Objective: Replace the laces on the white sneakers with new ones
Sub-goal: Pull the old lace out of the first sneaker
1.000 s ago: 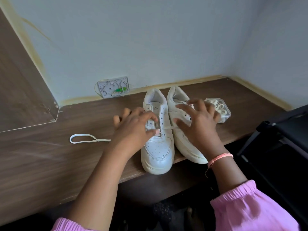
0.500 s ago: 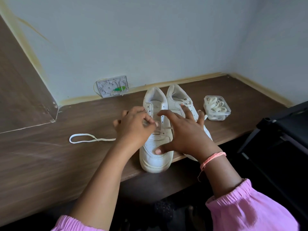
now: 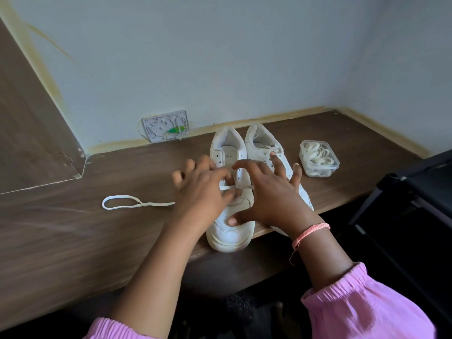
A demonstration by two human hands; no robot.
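Note:
Two white sneakers stand side by side at the table's front edge, toes toward me. The left sneaker (image 3: 227,237) has bare upper eyelets and one white lace (image 3: 245,186) running across its lower eyelets. My left hand (image 3: 201,192) pinches that lace at the shoe's left side. My right hand (image 3: 267,194) lies spread over both shoes, thumb pressing on the left sneaker's toe cap, fingers reaching onto the right sneaker (image 3: 263,140), which is still laced. A loose white lace (image 3: 122,201) lies on the table to the left, partly hidden by my left hand.
A clear plastic tub (image 3: 319,159) of coiled white laces sits right of the shoes. A small white board (image 3: 166,126) leans on the back wall. A dark frame (image 3: 403,189) stands at the right, beside the brown table (image 3: 73,236).
My right hand moved left from the right sneaker onto the left one and set its thumb on the toe cap. My left hand stayed at the lace.

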